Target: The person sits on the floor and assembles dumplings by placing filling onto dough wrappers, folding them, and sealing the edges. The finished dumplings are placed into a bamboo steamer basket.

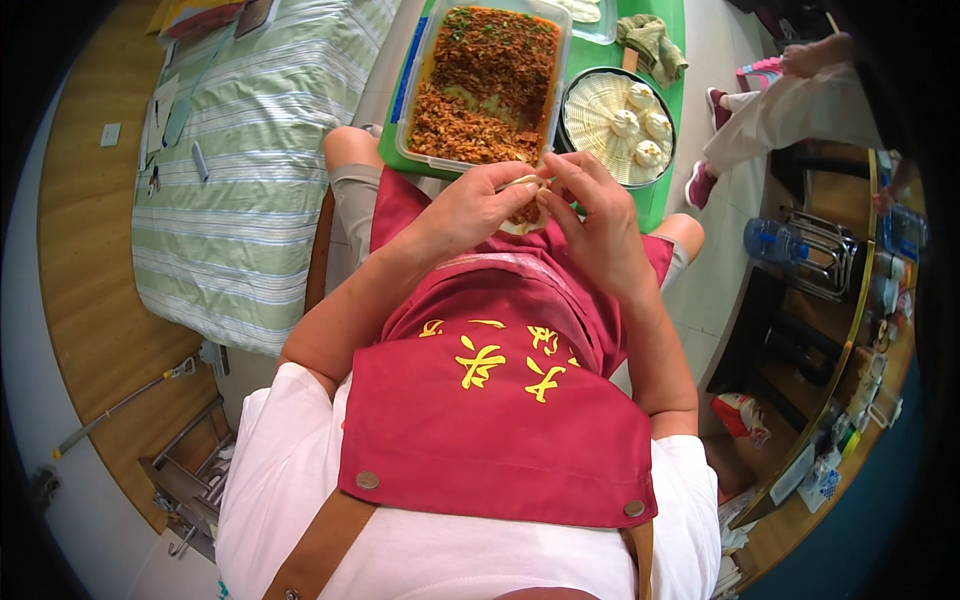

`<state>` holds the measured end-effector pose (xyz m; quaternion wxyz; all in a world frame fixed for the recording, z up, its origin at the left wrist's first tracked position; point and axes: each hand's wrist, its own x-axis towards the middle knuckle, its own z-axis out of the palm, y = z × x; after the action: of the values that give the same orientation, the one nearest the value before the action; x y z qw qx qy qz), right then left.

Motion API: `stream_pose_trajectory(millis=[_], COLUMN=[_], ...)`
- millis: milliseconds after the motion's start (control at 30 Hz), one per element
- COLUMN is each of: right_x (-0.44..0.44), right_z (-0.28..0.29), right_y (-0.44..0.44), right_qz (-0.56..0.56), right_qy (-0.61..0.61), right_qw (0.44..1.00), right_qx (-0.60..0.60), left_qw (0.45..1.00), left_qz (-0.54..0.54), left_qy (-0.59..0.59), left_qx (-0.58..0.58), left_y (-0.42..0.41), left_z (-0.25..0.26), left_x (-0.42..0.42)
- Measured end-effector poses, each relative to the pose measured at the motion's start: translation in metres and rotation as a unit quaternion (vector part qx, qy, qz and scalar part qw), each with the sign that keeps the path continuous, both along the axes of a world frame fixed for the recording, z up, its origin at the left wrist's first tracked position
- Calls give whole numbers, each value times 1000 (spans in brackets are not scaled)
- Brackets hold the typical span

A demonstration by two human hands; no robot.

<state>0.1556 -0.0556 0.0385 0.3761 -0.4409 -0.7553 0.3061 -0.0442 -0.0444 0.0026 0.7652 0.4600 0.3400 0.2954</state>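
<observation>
Between my two hands, above my lap, is a round dough wrapper (531, 225) with reddish-brown minced filling in it. My left hand (480, 202) holds its left side, the thumb lying on the filling side. The fingertips of my right hand (592, 202) pinch the wrapper's upper right edge. Just beyond my hands stands a clear plastic tub (431, 159) of minced filling (480, 60). To its right, a round steamer tray with a woven mat (589, 112) carries several pleated buns (624, 123). A clear container (600, 34) at the top holds flat pale dough pieces (581, 9).
Tub and tray stand on a green table (660, 206); a green cloth (651, 45) lies at its far right. A striped cloth (247, 187) covers a bed or table at left. At right, another person's legs (780, 127) are near stacked stools (825, 251) and a blue water bottle (772, 241).
</observation>
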Motion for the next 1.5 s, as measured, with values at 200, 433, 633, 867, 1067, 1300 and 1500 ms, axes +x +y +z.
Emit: stream_pose_trajectory(millis=[200,433,633,867,1067,1300,1500], right_x=[9,-1,6,-4,5,-1,1], right_z=[-7,-3,-12,4,-7,4,-9], right_y=[-2,-5,-1,-7,0,-4,4], right_qz=[-5,-31,-16,-63,-41,-84,-112], right_qy=[-36,-4,-29,-9,-44,14,83], right_qw=[999,999,998,997,997,996,990], right_qx=[16,24,44,43,43,36,26], left_qw=[994,998,985,961,943,934,893], left_qz=[26,11,-22,-21,-29,-11,-49], left_qy=[-59,52,129,199,240,236,290], left_qx=[-92,42,115,191,227,268,340], left_y=[5,10,20,25,33,37,54], left_z=[-14,6,7,21,38,52,57], left_x=[-3,-5,-8,-8,-5,1,3])
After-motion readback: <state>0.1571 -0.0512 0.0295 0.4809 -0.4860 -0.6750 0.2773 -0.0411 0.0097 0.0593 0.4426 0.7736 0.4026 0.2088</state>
